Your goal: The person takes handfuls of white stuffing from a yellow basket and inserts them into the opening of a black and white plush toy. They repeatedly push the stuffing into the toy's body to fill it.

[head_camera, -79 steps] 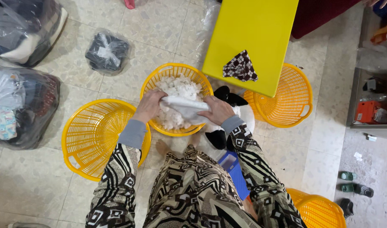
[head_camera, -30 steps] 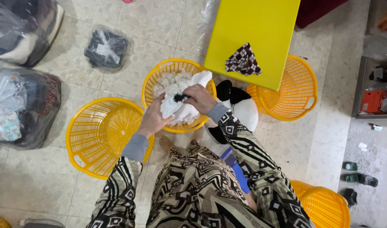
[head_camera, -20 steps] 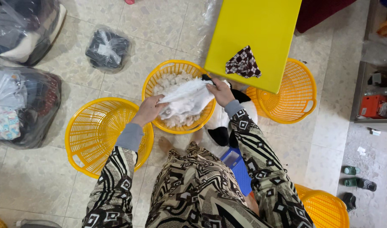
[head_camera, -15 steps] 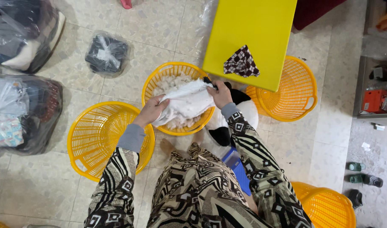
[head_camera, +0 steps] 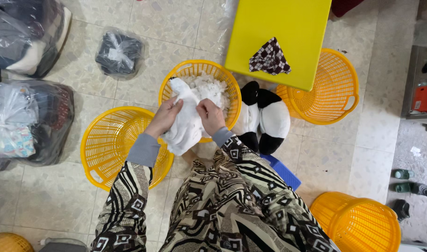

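Both my hands hold a white cloth (head_camera: 185, 123) over the near rim of a yellow basket (head_camera: 194, 71) that contains more white cloths (head_camera: 212, 88). My left hand (head_camera: 166, 116) grips the cloth's left side. Its right side is pinched by my right hand (head_camera: 210, 116). The cloth hangs down between them, with one end draped up toward the basket's left rim.
An empty yellow basket (head_camera: 111, 144) sits at my left, another (head_camera: 325, 88) at the right, and a third (head_camera: 358, 219) at lower right. A yellow table (head_camera: 288, 28) bears a checked cloth (head_camera: 269, 58). A black-and-white plush toy (head_camera: 264, 116) lies beside it. Plastic bags of clothes (head_camera: 27, 116) line the left.
The cloth was lifted from the basket and stretched out toward the right. My hands have since come together and pulled it back toward me, over the basket's near rim.
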